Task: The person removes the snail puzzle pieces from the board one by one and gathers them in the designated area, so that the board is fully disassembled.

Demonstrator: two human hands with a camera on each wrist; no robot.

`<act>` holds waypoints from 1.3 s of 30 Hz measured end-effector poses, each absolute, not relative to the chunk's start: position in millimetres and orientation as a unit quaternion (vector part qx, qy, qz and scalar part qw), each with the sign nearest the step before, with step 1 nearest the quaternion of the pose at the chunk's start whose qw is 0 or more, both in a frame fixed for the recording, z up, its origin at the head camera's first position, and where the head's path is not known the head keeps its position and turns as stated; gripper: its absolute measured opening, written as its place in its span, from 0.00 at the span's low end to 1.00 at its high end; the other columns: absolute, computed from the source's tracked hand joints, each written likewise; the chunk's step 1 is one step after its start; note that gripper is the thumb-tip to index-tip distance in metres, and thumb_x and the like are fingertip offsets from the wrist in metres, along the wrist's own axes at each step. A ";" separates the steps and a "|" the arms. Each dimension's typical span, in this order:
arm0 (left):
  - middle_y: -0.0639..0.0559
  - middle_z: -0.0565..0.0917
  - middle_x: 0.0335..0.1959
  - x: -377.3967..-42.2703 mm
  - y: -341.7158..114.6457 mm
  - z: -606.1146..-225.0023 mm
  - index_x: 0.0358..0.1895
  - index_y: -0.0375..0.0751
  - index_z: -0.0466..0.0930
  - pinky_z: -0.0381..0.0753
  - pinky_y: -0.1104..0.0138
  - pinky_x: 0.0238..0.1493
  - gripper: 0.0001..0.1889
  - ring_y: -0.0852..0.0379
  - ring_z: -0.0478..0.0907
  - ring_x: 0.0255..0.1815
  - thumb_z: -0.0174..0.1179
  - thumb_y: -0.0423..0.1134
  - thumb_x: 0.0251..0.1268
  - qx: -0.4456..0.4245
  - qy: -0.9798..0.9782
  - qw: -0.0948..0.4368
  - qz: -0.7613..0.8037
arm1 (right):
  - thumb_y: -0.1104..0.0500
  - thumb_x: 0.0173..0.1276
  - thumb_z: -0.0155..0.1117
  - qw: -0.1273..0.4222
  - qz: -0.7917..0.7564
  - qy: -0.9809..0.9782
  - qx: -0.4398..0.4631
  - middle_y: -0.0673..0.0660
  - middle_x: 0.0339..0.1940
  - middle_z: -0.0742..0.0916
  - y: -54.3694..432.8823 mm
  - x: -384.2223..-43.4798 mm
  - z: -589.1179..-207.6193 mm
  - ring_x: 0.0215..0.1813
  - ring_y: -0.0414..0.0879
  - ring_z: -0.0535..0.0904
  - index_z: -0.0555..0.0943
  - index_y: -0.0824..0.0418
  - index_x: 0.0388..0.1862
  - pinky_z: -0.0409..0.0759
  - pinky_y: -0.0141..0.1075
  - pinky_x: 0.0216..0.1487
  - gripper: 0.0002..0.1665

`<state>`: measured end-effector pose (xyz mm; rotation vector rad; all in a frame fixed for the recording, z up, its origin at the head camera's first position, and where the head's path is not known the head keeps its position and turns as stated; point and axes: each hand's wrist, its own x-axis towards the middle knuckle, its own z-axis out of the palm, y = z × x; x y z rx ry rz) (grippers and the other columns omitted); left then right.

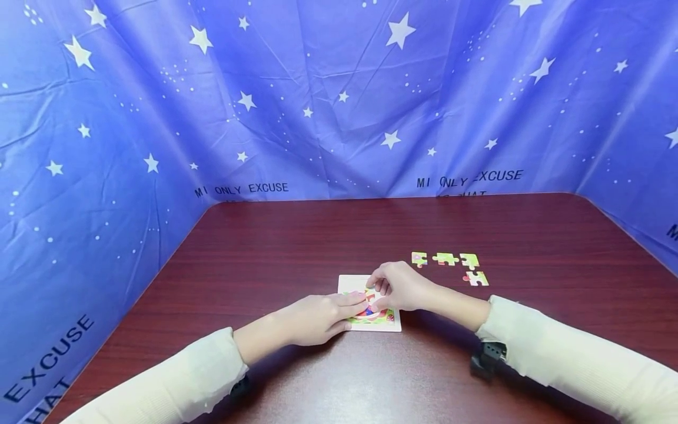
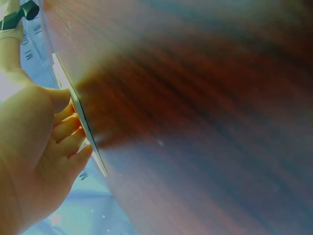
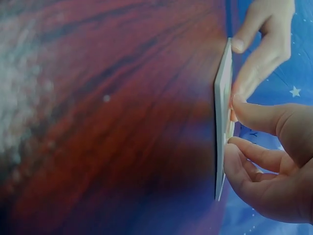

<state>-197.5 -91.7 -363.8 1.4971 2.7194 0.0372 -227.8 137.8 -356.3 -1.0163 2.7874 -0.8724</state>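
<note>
A square jigsaw puzzle board (image 1: 346, 280) with a white rim and a colourful picture lies flat on the table. My left hand (image 1: 316, 318) rests on its left side, fingers stretched over the picture and thumb by the near edge. From the right, my right hand (image 1: 404, 287) bends its thumb and fingers around a puzzle piece (image 1: 371, 298) over the middle of the board; the fingers partly hide it. In the right wrist view the thumb (image 3: 259, 115) and curled fingers meet the board edge-on. The left wrist view shows the left hand's fingers along the board's edge (image 2: 83, 117).
Several loose puzzle pieces (image 1: 445, 259) lie on the dark red wooden table (image 1: 296, 235), beyond and right of the board; one piece (image 1: 478, 278) sits nearer than the others. A blue curtain with white stars (image 1: 328, 141) hangs around the table's back and sides.
</note>
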 end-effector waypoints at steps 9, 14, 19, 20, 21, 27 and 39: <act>0.54 0.67 0.73 -197.2 -91.8 -361.5 0.71 0.50 0.66 0.76 0.61 0.64 0.25 0.60 0.66 0.73 0.51 0.46 0.73 0.469 0.882 0.029 0.029 | 0.62 0.44 0.81 0.025 -0.278 0.910 -0.306 0.53 0.24 0.81 132.3 -228.2 -359.0 0.27 0.36 0.73 0.83 0.65 0.34 0.74 0.22 0.28 0.19; 0.54 0.70 0.71 -194.9 -90.1 -358.9 0.70 0.50 0.67 0.77 0.62 0.62 0.25 0.60 0.68 0.72 0.52 0.46 0.72 0.471 0.882 0.030 0.010 | 0.64 0.44 0.81 0.025 -0.272 0.910 -0.311 0.53 0.24 0.81 130.4 -223.4 -358.7 0.27 0.36 0.72 0.82 0.65 0.34 0.74 0.22 0.28 0.18; 0.55 0.70 0.71 -192.0 -92.9 -358.7 0.70 0.52 0.68 0.78 0.63 0.61 0.24 0.60 0.69 0.71 0.52 0.47 0.72 0.466 0.884 0.028 -0.005 | 0.65 0.43 0.81 0.025 -0.269 0.910 -0.315 0.53 0.23 0.80 127.5 -219.9 -357.5 0.25 0.35 0.72 0.82 0.66 0.32 0.73 0.21 0.28 0.18; 0.55 0.70 0.71 -191.7 -94.0 -358.6 0.70 0.52 0.68 0.78 0.63 0.61 0.24 0.60 0.70 0.70 0.52 0.47 0.72 0.464 0.885 0.027 -0.006 | 0.65 0.43 0.81 0.023 -0.267 0.910 -0.317 0.53 0.23 0.80 127.4 -219.5 -356.8 0.25 0.35 0.72 0.82 0.66 0.32 0.73 0.21 0.28 0.18; 0.55 0.70 0.71 -191.6 -95.4 -358.2 0.70 0.52 0.68 0.78 0.63 0.61 0.24 0.59 0.70 0.69 0.52 0.47 0.72 0.463 0.886 0.025 -0.007 | 0.65 0.43 0.81 0.024 -0.268 0.910 -0.316 0.53 0.22 0.80 127.3 -219.3 -356.4 0.25 0.35 0.72 0.81 0.66 0.32 0.73 0.21 0.28 0.17; 0.56 0.71 0.71 -189.7 -104.0 -355.6 0.70 0.51 0.68 0.78 0.63 0.61 0.24 0.59 0.72 0.68 0.53 0.44 0.71 0.457 0.889 0.020 0.001 | 0.65 0.44 0.80 0.031 -0.274 0.912 -0.302 0.53 0.23 0.80 129.9 -220.5 -353.7 0.26 0.36 0.72 0.81 0.65 0.32 0.73 0.22 0.28 0.17; 0.52 0.73 0.68 -188.7 -103.9 -356.1 0.68 0.47 0.71 0.77 0.64 0.62 0.23 0.58 0.72 0.68 0.54 0.42 0.71 0.458 0.888 0.021 0.016 | 0.68 0.39 0.81 0.084 -0.348 0.900 -0.248 0.54 0.24 0.81 128.1 -229.2 -356.6 0.27 0.36 0.73 0.80 0.65 0.31 0.74 0.24 0.28 0.20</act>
